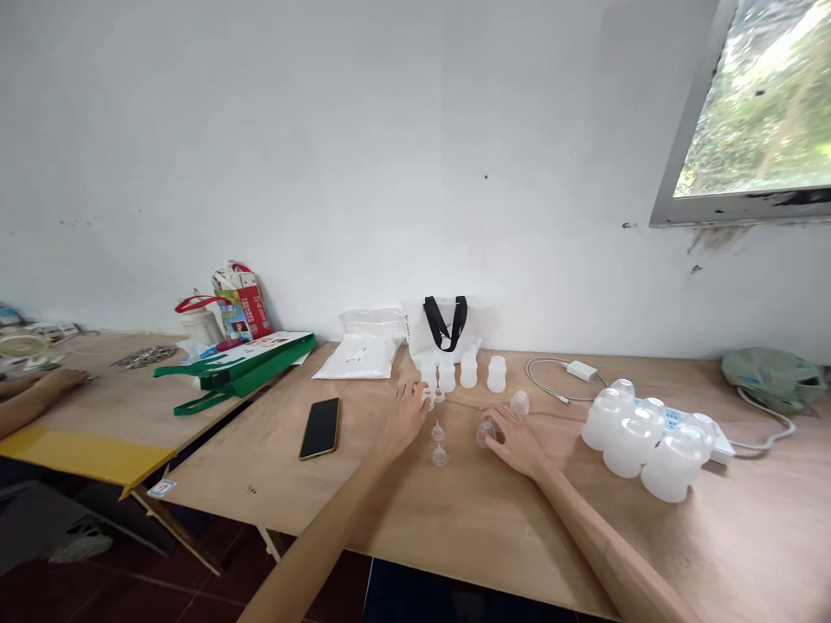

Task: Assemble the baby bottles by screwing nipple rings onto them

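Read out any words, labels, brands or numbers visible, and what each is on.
None can be read: the label on the white plastic bag, the print on the white tote bag, the colourful carton and the sticker on the table edge are too small or blurred.

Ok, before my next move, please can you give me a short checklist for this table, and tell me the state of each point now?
1. Right hand on the small clear piece: ok, fingers are around it.
2. Left hand at the other small piece: cannot tell if it holds it.
3. Row of white bottles: ok, standing upright.
4. Phone: ok, lying apart from both hands.
5. Cable: ok, lying behind the hands.
6. Big clear bottles: ok, apart from the right hand.
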